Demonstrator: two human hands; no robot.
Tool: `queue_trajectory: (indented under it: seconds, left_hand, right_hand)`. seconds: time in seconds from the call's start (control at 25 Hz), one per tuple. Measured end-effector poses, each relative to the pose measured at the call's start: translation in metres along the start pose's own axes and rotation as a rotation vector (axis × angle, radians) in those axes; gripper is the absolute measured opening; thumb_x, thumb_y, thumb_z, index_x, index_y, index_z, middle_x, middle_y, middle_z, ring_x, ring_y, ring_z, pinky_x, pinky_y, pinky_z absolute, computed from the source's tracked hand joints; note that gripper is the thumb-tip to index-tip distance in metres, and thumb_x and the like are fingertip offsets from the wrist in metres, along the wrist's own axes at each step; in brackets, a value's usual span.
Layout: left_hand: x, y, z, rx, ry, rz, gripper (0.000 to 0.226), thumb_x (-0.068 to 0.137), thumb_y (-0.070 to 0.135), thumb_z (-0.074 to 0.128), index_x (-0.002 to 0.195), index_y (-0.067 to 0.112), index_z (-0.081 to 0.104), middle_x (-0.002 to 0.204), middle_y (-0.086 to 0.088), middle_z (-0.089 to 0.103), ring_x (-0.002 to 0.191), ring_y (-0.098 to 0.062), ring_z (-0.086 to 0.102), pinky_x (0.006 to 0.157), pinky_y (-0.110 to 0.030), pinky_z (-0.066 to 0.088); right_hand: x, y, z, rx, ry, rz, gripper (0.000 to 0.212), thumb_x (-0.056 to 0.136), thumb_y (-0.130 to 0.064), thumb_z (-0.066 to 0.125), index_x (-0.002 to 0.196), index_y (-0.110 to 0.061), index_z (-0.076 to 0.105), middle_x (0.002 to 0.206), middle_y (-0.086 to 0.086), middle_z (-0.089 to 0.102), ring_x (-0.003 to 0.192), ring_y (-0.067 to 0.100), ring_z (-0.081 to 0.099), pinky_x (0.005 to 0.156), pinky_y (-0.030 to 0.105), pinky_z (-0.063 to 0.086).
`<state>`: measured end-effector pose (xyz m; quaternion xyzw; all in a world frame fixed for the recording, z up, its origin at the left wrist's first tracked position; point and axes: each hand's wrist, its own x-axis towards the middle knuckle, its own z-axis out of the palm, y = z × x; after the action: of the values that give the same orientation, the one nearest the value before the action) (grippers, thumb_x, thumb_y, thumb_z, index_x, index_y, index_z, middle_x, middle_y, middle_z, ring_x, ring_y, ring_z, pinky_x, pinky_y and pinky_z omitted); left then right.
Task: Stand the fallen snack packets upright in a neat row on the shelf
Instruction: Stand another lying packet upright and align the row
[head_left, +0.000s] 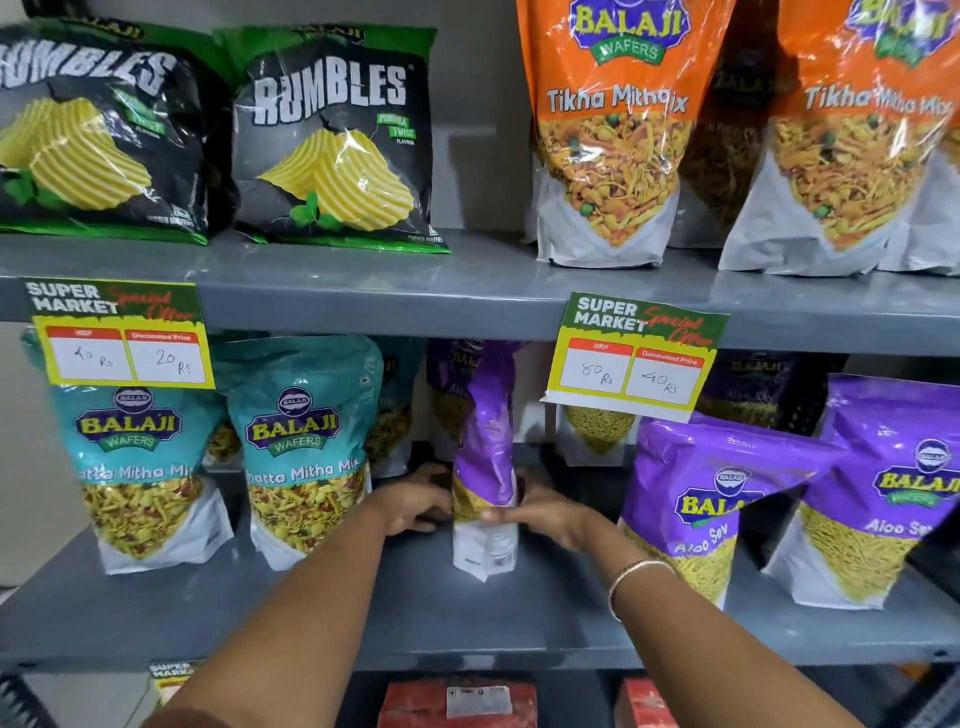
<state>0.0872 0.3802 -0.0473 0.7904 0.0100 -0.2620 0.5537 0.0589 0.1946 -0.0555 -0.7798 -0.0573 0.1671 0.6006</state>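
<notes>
The purple packet stands on the middle shelf, turned side-on so only its narrow edge faces out, in the open gap between the teal packets and the other purple ones. Going from the left, two teal mix packets already stand upright with their fronts facing out, and they set the line the row ought to follow. Next comes the left hand, curled against the packet's left side low down, near where the yellow window meets the white base. The right hand presses the opposite side at the same height, thumb across the front, so the packet is squeezed lightly between both palms. Holding it low like that likely steadies the flat base on the shelf and keeps the tall, floppy top from tipping. I would guess it needs a quarter turn to show its front like its neighbours. Further right, a purple sev packet leans toward the right, and one more purple packet stands just beside it near the edge of view. More purple packets sit behind in shadow; I cannot tell how they stand. A yellow price tag hangs from the shelf above.
</notes>
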Motion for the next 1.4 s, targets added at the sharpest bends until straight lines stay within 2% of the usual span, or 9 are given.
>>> queue_trajectory:
  seconds: [0.24,0.44,0.68,0.76,0.88,0.96,1.16,1.32,1.4]
  left_hand:
    - [-0.009,0.002,-0.010,0.029,0.139,0.005,0.013,0.088,0.012,0.055,0.097,0.022,0.055,0.112,-0.003,0.053,0.103,-0.015,0.049,0.083,-0.031,0.041]
    - [-0.014,0.013,-0.005,-0.054,0.226,0.127,0.074,0.081,0.008,0.069,0.143,0.011,0.030,0.148,-0.007,0.040,0.136,-0.027,0.037,0.092,-0.032,0.034]
    - [-0.004,0.020,0.006,-0.065,0.129,0.230,0.069,0.075,-0.006,0.070,0.137,0.000,0.040,0.139,-0.013,0.053,0.119,-0.024,0.053,0.090,-0.025,0.039]
    - [-0.003,0.017,0.006,-0.090,0.065,0.249,0.064,0.074,-0.007,0.069,0.134,0.000,0.046,0.138,-0.014,0.054,0.110,-0.022,0.058,0.087,-0.021,0.046]
    - [-0.010,0.016,0.009,-0.076,0.012,0.239,0.062,0.077,0.000,0.069,0.133,0.007,0.045,0.128,-0.001,0.054,0.103,-0.015,0.053,0.084,-0.022,0.045]
    - [-0.010,0.015,0.008,-0.071,0.030,0.228,0.062,0.079,0.004,0.069,0.135,0.009,0.044,0.126,0.001,0.053,0.107,-0.014,0.047,0.086,-0.026,0.039]
    - [-0.006,0.014,0.003,-0.036,0.076,0.141,0.070,0.074,0.019,0.075,0.136,0.015,0.044,0.139,-0.007,0.053,0.124,-0.028,0.049,0.088,-0.040,0.043]
    - [-0.008,0.012,0.002,-0.047,0.111,0.128,0.067,0.075,0.018,0.075,0.135,0.013,0.045,0.137,-0.008,0.055,0.125,-0.031,0.050,0.086,-0.042,0.044]
    - [-0.010,0.010,0.002,-0.052,0.110,0.130,0.067,0.075,0.018,0.075,0.135,0.013,0.045,0.137,-0.009,0.055,0.124,-0.031,0.051,0.086,-0.042,0.045]
  right_hand:
    - [0.000,0.002,-0.012,-0.010,0.119,-0.061,0.051,0.073,0.007,0.070,0.120,-0.006,0.057,0.120,0.012,0.062,0.106,0.017,0.056,0.088,0.021,0.049]
    - [0.013,0.006,-0.035,-0.070,0.335,-0.070,0.081,0.057,-0.008,0.085,0.129,-0.004,0.048,0.129,0.020,0.058,0.118,0.032,0.057,0.103,0.045,0.044]
    - [0.026,0.018,-0.025,0.037,0.697,-0.068,0.035,0.079,-0.001,0.065,0.109,-0.011,0.050,0.105,0.015,0.066,0.110,0.037,0.059,0.087,0.041,0.050]
    - [0.017,0.010,-0.025,0.239,0.536,-0.027,0.029,0.085,0.000,0.057,0.109,-0.015,0.048,0.096,0.003,0.061,0.102,0.026,0.057,0.077,0.031,0.045]
    - [0.001,-0.001,-0.030,0.270,0.255,0.085,0.041,0.086,-0.010,0.059,0.122,-0.022,0.043,0.115,-0.003,0.056,0.115,0.015,0.046,0.098,0.037,0.031]
    - [-0.001,-0.007,-0.033,0.238,0.238,0.057,0.053,0.085,-0.013,0.062,0.129,-0.023,0.035,0.123,-0.007,0.051,0.123,0.013,0.041,0.106,0.038,0.026]
    - [0.002,-0.023,-0.032,0.146,0.231,-0.058,0.062,0.080,0.000,0.066,0.134,-0.010,0.038,0.127,0.005,0.056,0.109,0.017,0.052,0.068,0.016,0.041]
    - [0.009,-0.015,-0.031,0.135,0.304,-0.096,0.067,0.069,-0.001,0.077,0.129,-0.005,0.048,0.130,0.015,0.061,0.115,0.026,0.061,0.099,0.040,0.049]
    - [0.004,-0.015,-0.024,0.162,0.352,-0.122,0.068,0.068,0.002,0.077,0.129,-0.004,0.048,0.129,0.017,0.061,0.116,0.028,0.061,0.100,0.040,0.048]
